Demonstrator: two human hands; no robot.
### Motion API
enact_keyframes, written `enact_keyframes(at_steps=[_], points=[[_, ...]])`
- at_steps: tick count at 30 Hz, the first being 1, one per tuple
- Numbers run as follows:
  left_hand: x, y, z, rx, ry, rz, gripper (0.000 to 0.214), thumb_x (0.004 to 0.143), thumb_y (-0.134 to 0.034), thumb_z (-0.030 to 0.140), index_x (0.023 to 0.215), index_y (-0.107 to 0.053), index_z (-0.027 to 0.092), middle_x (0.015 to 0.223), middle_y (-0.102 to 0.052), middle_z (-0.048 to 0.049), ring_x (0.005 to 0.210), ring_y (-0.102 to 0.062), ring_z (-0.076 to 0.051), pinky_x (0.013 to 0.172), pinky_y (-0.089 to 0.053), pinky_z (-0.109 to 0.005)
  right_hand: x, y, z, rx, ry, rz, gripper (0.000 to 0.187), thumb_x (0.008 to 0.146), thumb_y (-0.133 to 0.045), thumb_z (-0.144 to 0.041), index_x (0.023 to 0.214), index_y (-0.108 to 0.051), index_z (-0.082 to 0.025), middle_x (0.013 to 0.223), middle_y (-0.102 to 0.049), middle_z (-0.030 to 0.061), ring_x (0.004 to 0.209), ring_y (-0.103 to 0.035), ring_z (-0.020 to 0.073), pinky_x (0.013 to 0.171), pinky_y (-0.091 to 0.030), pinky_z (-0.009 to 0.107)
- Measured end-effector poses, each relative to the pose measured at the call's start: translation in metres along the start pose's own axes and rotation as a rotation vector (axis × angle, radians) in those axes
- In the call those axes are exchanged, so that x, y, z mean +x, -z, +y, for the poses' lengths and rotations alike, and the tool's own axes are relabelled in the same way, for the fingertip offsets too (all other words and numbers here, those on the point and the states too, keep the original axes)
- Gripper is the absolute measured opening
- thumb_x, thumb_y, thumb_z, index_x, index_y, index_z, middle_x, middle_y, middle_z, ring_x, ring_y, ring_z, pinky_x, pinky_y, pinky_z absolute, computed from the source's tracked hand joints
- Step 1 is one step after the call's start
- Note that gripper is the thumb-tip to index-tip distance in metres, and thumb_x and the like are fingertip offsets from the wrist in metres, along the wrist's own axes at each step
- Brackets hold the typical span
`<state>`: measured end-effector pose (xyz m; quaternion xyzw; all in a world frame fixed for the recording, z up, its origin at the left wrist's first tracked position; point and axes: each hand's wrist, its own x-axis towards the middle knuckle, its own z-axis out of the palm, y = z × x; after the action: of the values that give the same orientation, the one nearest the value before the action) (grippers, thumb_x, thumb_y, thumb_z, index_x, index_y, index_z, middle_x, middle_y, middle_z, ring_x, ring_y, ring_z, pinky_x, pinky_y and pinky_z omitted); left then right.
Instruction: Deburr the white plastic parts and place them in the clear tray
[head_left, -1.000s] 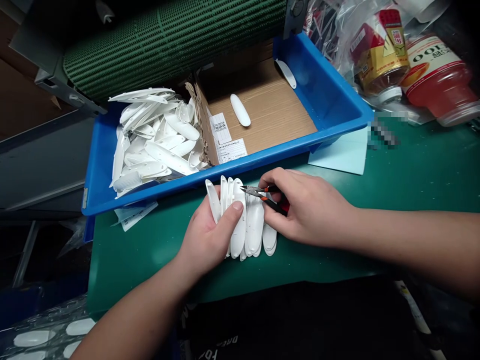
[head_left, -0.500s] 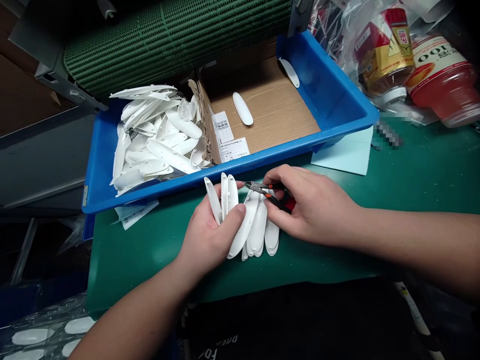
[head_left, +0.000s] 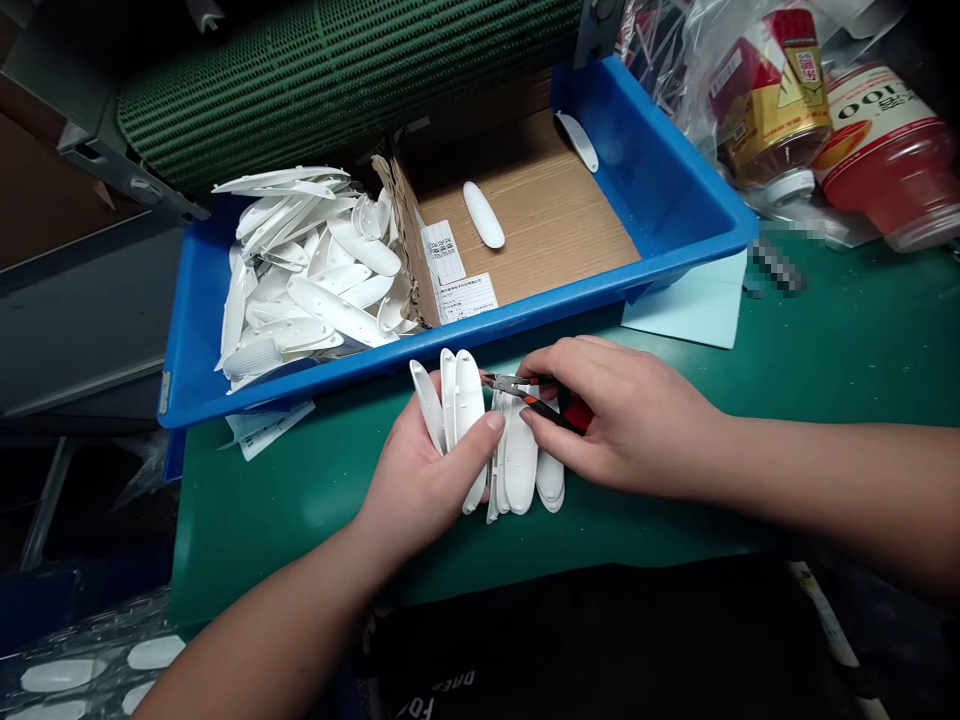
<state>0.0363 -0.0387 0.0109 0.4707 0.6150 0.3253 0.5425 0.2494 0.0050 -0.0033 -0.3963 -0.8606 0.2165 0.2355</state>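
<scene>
White plastic fills this bench! The left hand is clenched around a fanned bunch of slim white plastic shells, its thumb pressed across the nearest one, and the bunch sits on a green work mat right in front of the tray. The right hand grasps a small pair of side cutters with red and black grips, the narrow steel tips right at the upper edge of the shells. Whether those jaws are biting plastic or just sitting beside it is hard to call from up here, as the fingers crowd the view. Good form at this point: keep the bunch pinned firmly, with the tips square to the edge and clear of the thumb. Just behind, a blue plastic tray holds a heap of white shells and a cardboard liner with a lone shell on it. A red drink bottle lies off to the right.
</scene>
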Motion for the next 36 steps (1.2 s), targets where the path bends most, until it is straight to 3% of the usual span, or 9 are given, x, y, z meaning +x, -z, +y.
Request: enact_keyframes(at_steps=[4,14,22,24,29,31,33,36], points=[[-0.001,0.003,0.0,0.0,0.053,-0.024,0.042,0.093,-0.068,0.036,0.134,-0.059,0.031,0.084,-0.068,0.001,0.05,-0.064,-0.016,0.039,-0.051,-0.024,-0.003,0.001,0.0,-0.09,0.099,-0.005,0.026,0.099,-0.063,-0.031,0.121,-0.07,-0.019,0.1,-0.069,0.0067,0.089,-0.062,0.0241,0.076,-0.046,0.036],[-0.003,0.002,-0.003,0.213,-0.016,0.063,0.044,0.092,-0.066,0.029,0.135,-0.061,0.033,0.078,-0.069,0.0045,0.052,-0.064,-0.016,0.055,-0.059,-0.029,-0.006,-0.002,-0.007,-0.319,0.155,0.003,0.035,0.102,-0.059,-0.033,0.133,-0.07,-0.019,0.105,-0.069,0.0115,0.09,-0.059,0.026,0.069,-0.04,0.036],[-0.005,0.001,-0.005,0.263,-0.075,0.152,0.046,0.089,-0.069,0.031,0.134,-0.064,0.025,0.099,-0.075,-0.0036,0.09,-0.074,-0.027,0.079,-0.062,-0.036,-0.006,-0.002,-0.013,-0.397,0.153,-0.025,0.035,0.106,-0.052,-0.035,0.131,-0.07,-0.018,0.096,-0.067,0.0112,0.084,-0.054,0.0248,0.062,-0.031,0.036],[-0.007,-0.001,-0.004,0.237,-0.076,0.161,0.045,0.089,-0.069,0.031,0.133,-0.064,0.025,0.097,-0.074,-0.0034,0.086,-0.074,-0.026,0.076,-0.062,-0.035,-0.006,-0.002,-0.013,-0.404,0.171,-0.019,0.035,0.108,-0.05,-0.035,0.13,-0.071,-0.018,0.093,-0.066,0.0105,0.082,-0.054,0.0247,0.061,-0.03,0.036],[-0.011,-0.002,-0.002,0.15,-0.039,0.13,0.047,0.093,-0.066,0.036,0.138,-0.062,0.025,0.073,-0.067,0.0018,0.048,-0.062,-0.016,0.046,-0.053,-0.027,-0.005,-0.005,-0.012,-0.37,0.192,-0.016,0.035,0.108,-0.049,-0.033,0.128,-0.072,-0.016,0.089,-0.065,0.0088,0.079,-0.056,0.0236,0.059,-0.028,0.036],[-0.011,0.0,-0.003,0.158,-0.045,0.108,0.049,0.094,-0.066,0.037,0.141,-0.061,0.025,0.07,-0.066,0.0024,0.046,-0.06,-0.016,0.045,-0.052,-0.027,-0.005,-0.006,-0.01,-0.331,0.193,-0.008,0.034,0.108,-0.052,-0.033,0.128,-0.072,-0.015,0.089,-0.066,0.0078,0.079,-0.058,0.0224,0.058,-0.029,0.035],[-0.009,0.003,-0.004,0.173,-0.068,0.08,0.049,0.095,-0.065,0.04,0.142,-0.062,0.025,0.08,-0.071,-0.0005,0.057,-0.068,-0.019,0.054,-0.056,-0.029,-0.004,-0.005,-0.007,-0.285,0.192,0.035,0.034,0.107,-0.054,-0.034,0.129,-0.072,-0.017,0.088,-0.068,0.0064,0.077,-0.06,0.0208,0.06,-0.032,0.034],[-0.003,0.005,-0.006,0.195,-0.093,0.053,0.048,0.097,-0.065,0.045,0.14,-0.065,0.023,0.111,-0.076,-0.0066,0.095,-0.074,-0.027,0.081,-0.06,-0.034,-0.003,-0.003,-0.001,-0.194,0.171,0.114,0.035,0.105,-0.057,-0.035,0.134,-0.07,-0.019,0.088,-0.069,0.005,0.076,-0.061,0.0184,0.063,-0.038,0.032]])
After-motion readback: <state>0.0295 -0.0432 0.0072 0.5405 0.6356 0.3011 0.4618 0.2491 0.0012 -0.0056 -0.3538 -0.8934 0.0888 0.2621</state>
